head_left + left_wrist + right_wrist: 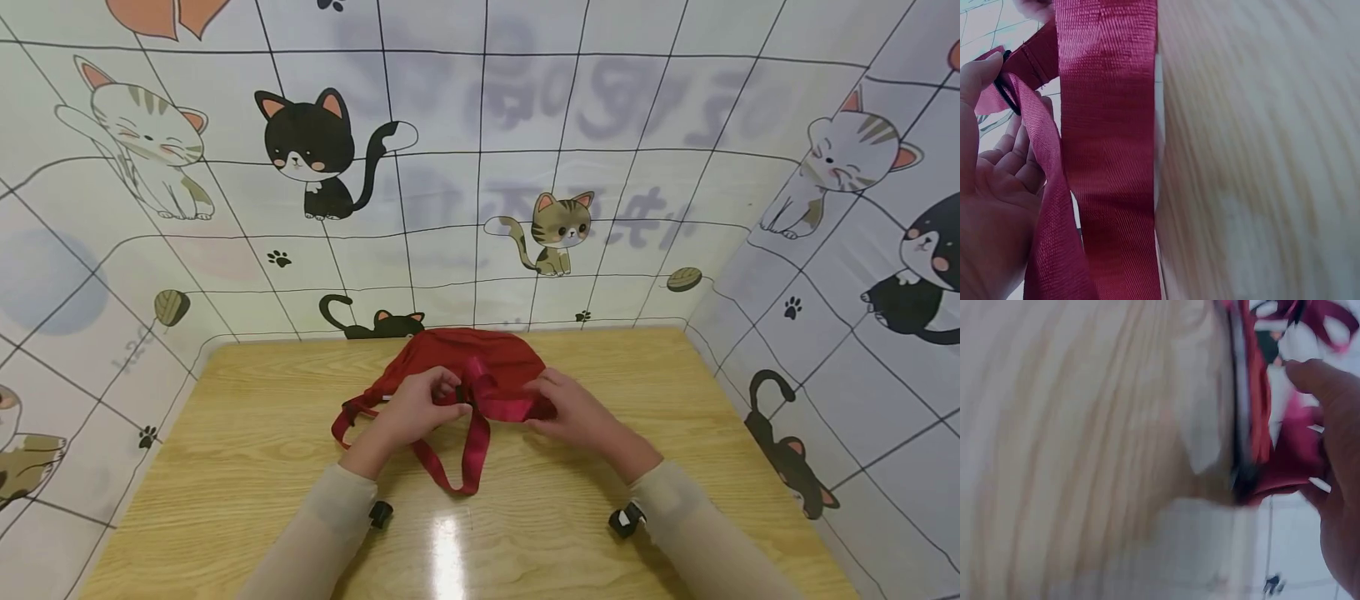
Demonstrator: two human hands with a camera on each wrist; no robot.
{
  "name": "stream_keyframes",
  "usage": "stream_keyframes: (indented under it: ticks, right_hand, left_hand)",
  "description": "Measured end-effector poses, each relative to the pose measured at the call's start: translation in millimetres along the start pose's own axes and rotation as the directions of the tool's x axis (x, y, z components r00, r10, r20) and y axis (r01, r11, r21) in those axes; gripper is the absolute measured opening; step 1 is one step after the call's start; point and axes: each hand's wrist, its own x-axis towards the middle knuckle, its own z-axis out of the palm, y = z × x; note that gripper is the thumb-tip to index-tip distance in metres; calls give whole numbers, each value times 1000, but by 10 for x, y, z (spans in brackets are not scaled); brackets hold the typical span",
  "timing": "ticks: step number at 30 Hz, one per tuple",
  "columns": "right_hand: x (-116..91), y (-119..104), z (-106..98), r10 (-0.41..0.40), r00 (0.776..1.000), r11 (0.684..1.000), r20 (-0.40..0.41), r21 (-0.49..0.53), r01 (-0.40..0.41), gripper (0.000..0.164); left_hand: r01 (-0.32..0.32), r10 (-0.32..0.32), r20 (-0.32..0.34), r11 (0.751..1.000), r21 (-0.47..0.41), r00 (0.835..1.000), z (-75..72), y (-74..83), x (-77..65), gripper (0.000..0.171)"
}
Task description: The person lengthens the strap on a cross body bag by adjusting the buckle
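Two bare hands meet over a red bag (480,362) that lies near the far edge of a wooden table (247,467), about midway along it. The left hand (412,410) curls its fingers around the bag's red webbing strap (468,450), with the thumb against a small black buckle (1005,94); the left wrist view shows the strap running across the palm. The right hand (573,412) pinches the bag's red fabric at its near right corner, fingers bent over the cloth. A loop of the strap trails from between the hands toward the near edge. Pale sleeves cover both forearms. Behind the far edge and along both sides stands a white tiled backdrop (480,167) printed with cartoon cats.
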Motion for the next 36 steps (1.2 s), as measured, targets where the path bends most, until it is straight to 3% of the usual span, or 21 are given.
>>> stream_keyframes:
  ticks: [6,11,15,19,36]
  right_hand:
    - [204,-359,142,91,993,985,77,-153,-78,48]
    - [271,-462,288,176,977,982,117,-92,-166,38]
    - [256,-426,323,205,971,974,123,76,-215,32]
    - [224,-348,276,183,980,963,82,185,-196,34]
    - [20,48,-61,132,991,975,-6,178,-129,35]
  left_hand:
    - [-20,20,-8,1000,-9,1000,6,42,0,39]
    - [-17,17,-9,1000,-15,1000,28,55,-2,38]
    - [-18,18,-13,1000,-10,1000,33,40,-1,38]
    - [-10,10,-11,1000,-1,1000,10,17,-9,39]
    - [22,-22,-49,1000,13,999,-199,15,-71,42]
